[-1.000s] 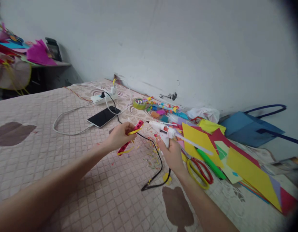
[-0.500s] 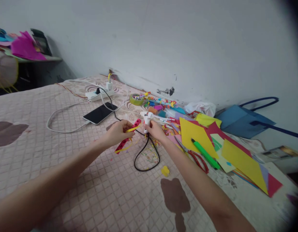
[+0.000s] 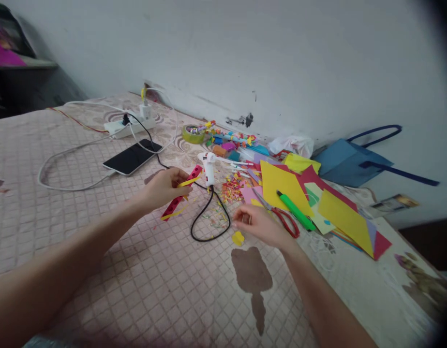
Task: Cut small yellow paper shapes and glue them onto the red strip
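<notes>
My left hand (image 3: 167, 187) is closed on a red strip (image 3: 171, 207) with dark round spots and a narrow yellow strip wound loosely along it. A white glue gun (image 3: 209, 170) lies on the bed cover just right of that strip, its black cord (image 3: 196, 237) looping toward me. My right hand (image 3: 260, 223) is off the glue gun, fingers loosely curled and apart, with nothing seen in it. Just below its fingertips lies a small yellow paper flower (image 3: 238, 238). Red-handled scissors (image 3: 287, 222) lie beside that hand, partly behind it.
A phone (image 3: 131, 158) on a white cable and a power strip (image 3: 131, 126) are at left. Yellow sheets (image 3: 345, 220), a green cutter (image 3: 296, 211) and a blue bag (image 3: 354, 162) are at right. Tape (image 3: 193, 135) and paper scraps (image 3: 233, 188) lie near the wall.
My right hand has let go of the glue gun and moved right and toward me, near the yellow flower. My left hand still holds the red strip. The view has shifted right.
</notes>
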Action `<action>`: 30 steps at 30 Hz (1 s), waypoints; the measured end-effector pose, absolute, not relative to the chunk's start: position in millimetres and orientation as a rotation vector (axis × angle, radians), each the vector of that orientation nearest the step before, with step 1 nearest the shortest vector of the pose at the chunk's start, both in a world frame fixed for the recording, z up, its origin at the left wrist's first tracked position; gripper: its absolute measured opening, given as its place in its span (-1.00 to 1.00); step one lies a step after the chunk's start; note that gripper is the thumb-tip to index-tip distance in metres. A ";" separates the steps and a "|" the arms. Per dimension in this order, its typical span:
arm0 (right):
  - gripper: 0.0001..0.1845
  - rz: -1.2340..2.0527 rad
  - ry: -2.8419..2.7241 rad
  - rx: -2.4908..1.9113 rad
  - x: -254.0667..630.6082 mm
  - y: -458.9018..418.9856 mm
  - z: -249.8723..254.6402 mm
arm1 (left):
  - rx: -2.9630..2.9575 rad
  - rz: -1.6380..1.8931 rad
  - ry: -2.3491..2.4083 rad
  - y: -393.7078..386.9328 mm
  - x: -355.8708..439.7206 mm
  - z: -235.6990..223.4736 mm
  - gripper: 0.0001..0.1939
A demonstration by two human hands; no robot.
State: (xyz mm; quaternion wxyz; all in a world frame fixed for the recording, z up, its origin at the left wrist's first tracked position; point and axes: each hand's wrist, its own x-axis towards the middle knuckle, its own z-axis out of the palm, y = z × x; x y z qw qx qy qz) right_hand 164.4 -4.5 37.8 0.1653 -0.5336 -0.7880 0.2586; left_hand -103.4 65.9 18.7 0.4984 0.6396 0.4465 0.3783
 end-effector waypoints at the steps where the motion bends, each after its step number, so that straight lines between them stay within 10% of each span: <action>1: -0.88 0.731 -2.245 -1.570 167.7 -13.8 35.9 | 1.549 0.904 1.079 64.4 -102.4 20.4 -0.77; 30: -0.74 1.266 -1.315 -1.110 107.9 32.9 54.7 | 1.499 0.832 0.884 46.3 -89.7 22.8 -0.74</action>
